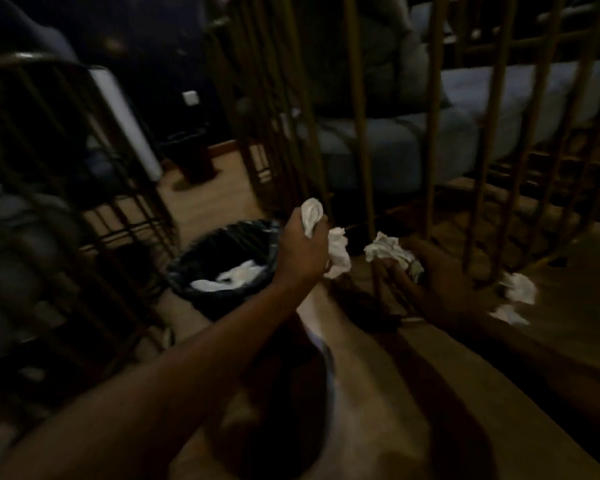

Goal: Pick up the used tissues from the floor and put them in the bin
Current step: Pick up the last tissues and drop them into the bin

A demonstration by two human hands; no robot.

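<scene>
A spill is the main risk at this stage. Several tissues (338, 251) are bunched in the left hand (303, 247), with one end sticking out above the fist and a loose part hanging below it. If the fist is carried toward the bin (222, 268) with that part unsecured, a piece may be dropped on the floor (499, 358) short of the rim. The room is dim and the view is blurred, so pieces under the wooden bars (430, 168) may be overlooked.

The right hand (440, 282) is held low by the bars, its fingers closed on a crumpled tissue (390, 252). Whether that tissue has been lifted clear of the floor cannot be told.

The bin, lined with a black bag and already holding white tissue, stands just to the left of the left hand and a little below it. Two more tissues (518, 287) lie on the floor to the right of the right hand, near it but apart from it. They are judged to be the next pieces to be collected.
</scene>
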